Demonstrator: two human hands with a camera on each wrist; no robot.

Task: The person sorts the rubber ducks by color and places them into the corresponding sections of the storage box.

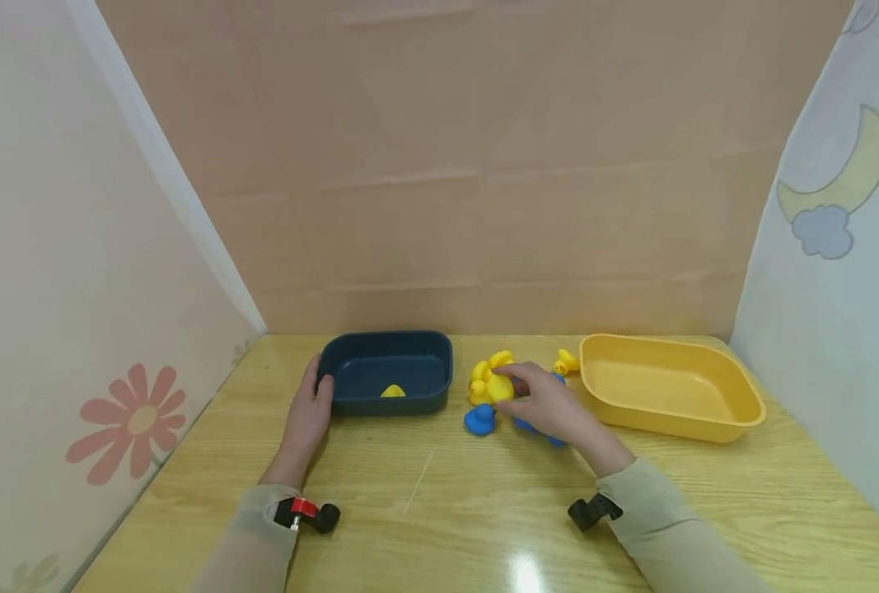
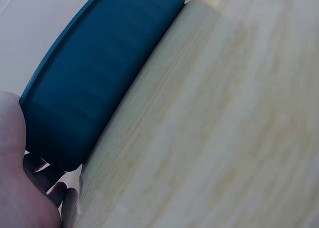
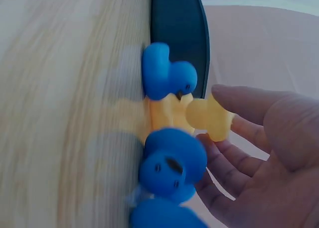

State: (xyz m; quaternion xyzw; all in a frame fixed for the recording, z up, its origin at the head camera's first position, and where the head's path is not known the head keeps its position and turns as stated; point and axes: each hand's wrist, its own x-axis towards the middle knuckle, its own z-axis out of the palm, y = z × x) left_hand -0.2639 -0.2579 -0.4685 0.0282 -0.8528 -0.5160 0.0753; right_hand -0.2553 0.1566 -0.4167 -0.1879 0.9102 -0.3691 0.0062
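- The dark blue bin (image 1: 385, 372) sits on the wooden table (image 1: 439, 511), left of centre and close to the back wall. Inside it lies 1 small yellow duck (image 1: 392, 392), against the near wall of the bin.
- The left hand (image 1: 309, 412) rests at the bin's left end, thumb up on the rim and fingers along the outer wall. The left wrist view shows the palm against the bin's rounded corner (image 2: 94, 83) with the fingertips tucked low near the table; the fingers curve round that corner.
- The yellow bin (image 1: 669, 385) stands to the right, near the right-hand curtain, well apart from the blue one. No toy shows inside it; its floor looks bare from the head view.
- Between the 2 bins lies a cluster of toy ducks on the table: several yellow ones (image 1: 483, 380) bunched together, 1 blue duck (image 1: 479, 420) at the near left edge of the cluster, and more blue ones partly hidden under the hand.
- 1 more yellow duck (image 1: 566, 362) sits alone just beside the yellow bin's left end.
- The right hand (image 1: 554, 408) lies over the cluster, fingers pointing left. In the right wrist view its thumb and fingertips pinch a yellow duck (image 3: 209, 118), with the other fingers loosely spread and 2 blue ducks (image 3: 172, 163) just beside them.
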